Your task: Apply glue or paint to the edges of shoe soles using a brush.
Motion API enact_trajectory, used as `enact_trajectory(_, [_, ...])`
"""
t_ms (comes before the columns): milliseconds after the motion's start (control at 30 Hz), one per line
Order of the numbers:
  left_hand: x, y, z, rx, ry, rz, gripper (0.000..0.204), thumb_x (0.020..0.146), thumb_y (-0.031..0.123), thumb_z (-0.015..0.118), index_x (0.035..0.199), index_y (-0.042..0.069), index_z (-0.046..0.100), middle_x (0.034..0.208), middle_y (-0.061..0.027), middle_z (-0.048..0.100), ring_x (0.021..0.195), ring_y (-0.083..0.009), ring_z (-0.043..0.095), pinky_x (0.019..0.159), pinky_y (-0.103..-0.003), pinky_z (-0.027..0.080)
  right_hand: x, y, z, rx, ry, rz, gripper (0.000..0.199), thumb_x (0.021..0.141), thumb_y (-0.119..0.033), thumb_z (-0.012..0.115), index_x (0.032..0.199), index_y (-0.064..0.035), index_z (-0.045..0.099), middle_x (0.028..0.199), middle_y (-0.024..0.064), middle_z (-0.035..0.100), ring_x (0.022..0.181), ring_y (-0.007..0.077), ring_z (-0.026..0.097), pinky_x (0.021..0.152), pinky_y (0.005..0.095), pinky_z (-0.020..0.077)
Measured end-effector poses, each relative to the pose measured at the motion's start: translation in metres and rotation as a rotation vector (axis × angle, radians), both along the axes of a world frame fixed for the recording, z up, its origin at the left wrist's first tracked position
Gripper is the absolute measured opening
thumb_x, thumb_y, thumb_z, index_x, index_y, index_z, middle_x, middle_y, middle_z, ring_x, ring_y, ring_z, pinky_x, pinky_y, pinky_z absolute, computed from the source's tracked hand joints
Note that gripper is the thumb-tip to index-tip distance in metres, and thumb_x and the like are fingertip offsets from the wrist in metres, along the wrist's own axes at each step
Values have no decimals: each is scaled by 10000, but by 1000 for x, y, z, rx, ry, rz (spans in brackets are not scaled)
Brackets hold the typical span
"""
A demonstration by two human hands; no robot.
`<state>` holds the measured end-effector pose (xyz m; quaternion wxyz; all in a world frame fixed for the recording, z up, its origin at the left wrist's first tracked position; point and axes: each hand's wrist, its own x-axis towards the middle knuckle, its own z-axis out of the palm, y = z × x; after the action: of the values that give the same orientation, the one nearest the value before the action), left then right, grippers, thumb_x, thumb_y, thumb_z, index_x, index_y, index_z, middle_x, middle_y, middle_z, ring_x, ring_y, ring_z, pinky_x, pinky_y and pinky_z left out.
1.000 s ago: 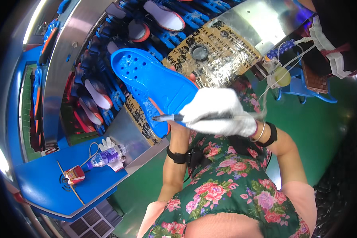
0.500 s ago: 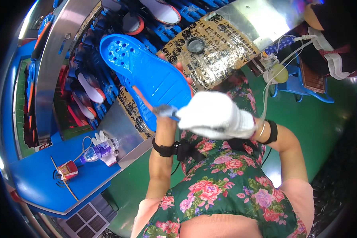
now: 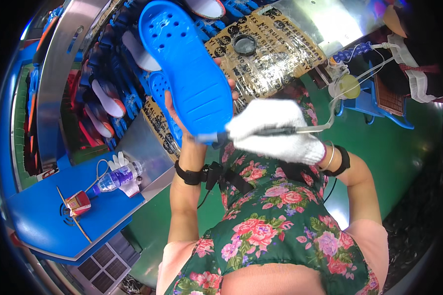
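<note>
1 blue clog sole (image 3: pixel 189 73), held up by my bare L hand (image 3: pixel 174 120), fingers wrapped under it. My gloved R hand (image 3: pixel 275 130) grips 1 pen-like tool (image 3: pixel 280 131), tip at sole's heel. 1 bottle (image 3: pixel 114 178) on blue table (image 3: pixel 39 216).

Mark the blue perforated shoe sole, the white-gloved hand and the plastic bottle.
Blue perforated foam shoe sole (image 3: pixel 189 78), head view, middle of its flat face.
White-gloved right hand (image 3: pixel 275 132), head view, back of the glove.
Clear plastic bottle with purple label (image 3: pixel 114 178), head view, on the label.
</note>
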<state>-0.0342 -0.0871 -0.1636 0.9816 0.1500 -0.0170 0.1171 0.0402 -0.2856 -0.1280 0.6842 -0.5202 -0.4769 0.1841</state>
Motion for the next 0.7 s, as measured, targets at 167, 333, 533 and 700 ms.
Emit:
enact_trajectory(167, [2,14,4,14,-29,-183,1112,837,694,633,1573,-22,207,1410,-298,491,1164,-474,591,921,-576,580,-15,-3,-5,95,-484,-36,229,802,-93,795,1027,-114,758,991,69,731,848,285,678,724,392,556])
enact_trajectory(333, [-1,21,0,-37,-12,-346,1068,867,660,594,1585,-26,198,1498,-288,424,1200,-523,569,969,-611,544,-9,-11,-1,-10,145,178,160,794,-72,831,944,-77,775,966,74,760,883,195,727,772,333,581])
enact_trajectory(533, [-7,19,18,80,188,-365,1070,867,646,622,1579,-40,212,1514,-313,385,1211,-506,560,953,-599,550,4,-4,-4,123,-532,-115,219,826,-56,771,1039,-111,765,1059,77,756,886,273,716,780,369,579])
enact_trajectory(700, [-3,37,11,204,226,-442,1084,851,634,594,1588,-47,184,1511,-325,391,1190,-523,555,980,-566,540,-13,-15,-9,75,-507,120,273,782,-66,781,1046,-132,764,1086,101,747,868,282,706,748,375,575])
